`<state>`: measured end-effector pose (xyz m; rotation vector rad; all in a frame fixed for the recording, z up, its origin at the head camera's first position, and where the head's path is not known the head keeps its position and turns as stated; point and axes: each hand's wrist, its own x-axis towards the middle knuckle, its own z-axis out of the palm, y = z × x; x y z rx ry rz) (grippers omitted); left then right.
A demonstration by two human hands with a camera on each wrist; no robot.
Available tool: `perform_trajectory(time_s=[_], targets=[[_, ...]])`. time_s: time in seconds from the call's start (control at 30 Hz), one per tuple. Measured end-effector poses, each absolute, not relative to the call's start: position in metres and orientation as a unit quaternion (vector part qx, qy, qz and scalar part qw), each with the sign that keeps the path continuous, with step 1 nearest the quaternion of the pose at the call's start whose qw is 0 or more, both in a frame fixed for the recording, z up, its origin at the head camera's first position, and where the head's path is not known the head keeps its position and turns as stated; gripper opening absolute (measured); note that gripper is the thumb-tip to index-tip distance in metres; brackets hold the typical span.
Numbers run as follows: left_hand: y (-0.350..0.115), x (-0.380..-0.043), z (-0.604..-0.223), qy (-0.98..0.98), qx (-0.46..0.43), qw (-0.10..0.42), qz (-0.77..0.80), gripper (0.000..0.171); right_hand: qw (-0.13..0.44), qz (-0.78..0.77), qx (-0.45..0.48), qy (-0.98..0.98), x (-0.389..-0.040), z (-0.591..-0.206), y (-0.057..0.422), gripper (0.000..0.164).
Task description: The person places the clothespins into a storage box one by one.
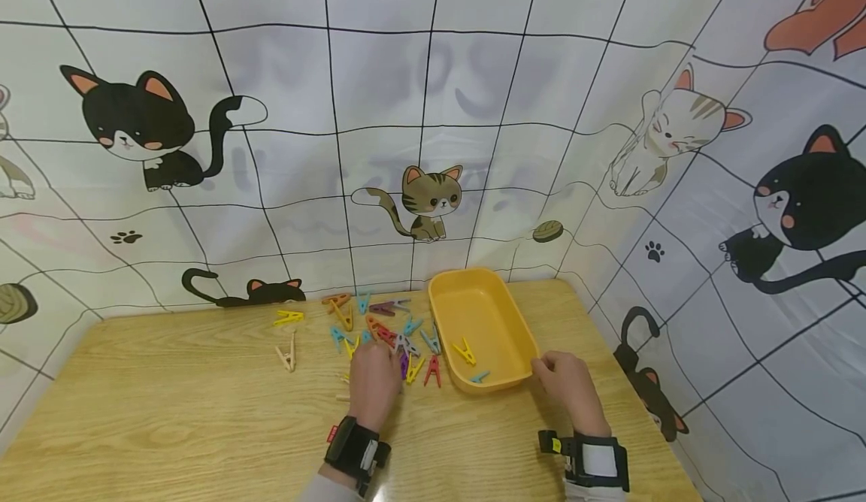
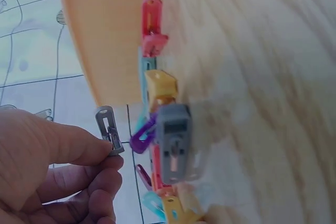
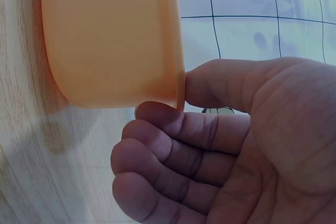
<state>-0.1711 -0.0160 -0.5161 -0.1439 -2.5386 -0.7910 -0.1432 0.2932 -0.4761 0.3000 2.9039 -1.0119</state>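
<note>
Above the heap of plastic clothespins, my left hand [image 1: 374, 384] pinches a grey clothespin [image 2: 106, 124] between thumb and index finger. Beside it in the left wrist view lie another grey clothespin [image 2: 175, 142], a purple clothespin [image 2: 142, 139] and a red clothespin [image 2: 152, 24]. My right hand [image 1: 568, 385] holds the near right corner of a yellow plastic bin [image 1: 483, 306], its thumb on the outer rim and index finger under it. Inside the bin are a yellow clothespin [image 1: 464, 352] and a small blue clothespin [image 1: 479, 376]. The left hand hides part of the heap.
Apart from the heap, at its left, lie a yellow clothespin [image 1: 289, 317] and a cream clothespin [image 1: 287, 353]. The wooden table [image 1: 203, 404] meets a cat-patterned sheet [image 1: 284, 149] at the back and on the right.
</note>
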Motion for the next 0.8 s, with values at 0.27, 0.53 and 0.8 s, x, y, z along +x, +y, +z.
perform_trajectory(time_s=[0.27, 0.53, 0.8], targets=[[-0.005, -0.162, -0.503, -0.917, -0.070, 0.237, -0.312, 0.047, 0.032, -0.331, 0.104, 0.937, -0.143, -0.476, 0.293, 0.025], [0.013, -0.155, -0.487, -0.916, -0.096, 0.243, -0.303, 0.045, 0.032, -0.329, 0.102, 0.938, -0.143, -0.474, 0.293, 0.024], [0.033, -0.148, -0.481, -0.914, -0.109, 0.235, -0.310, 0.038, 0.023, -0.329, 0.091, 0.940, -0.143, -0.475, 0.293, 0.026]])
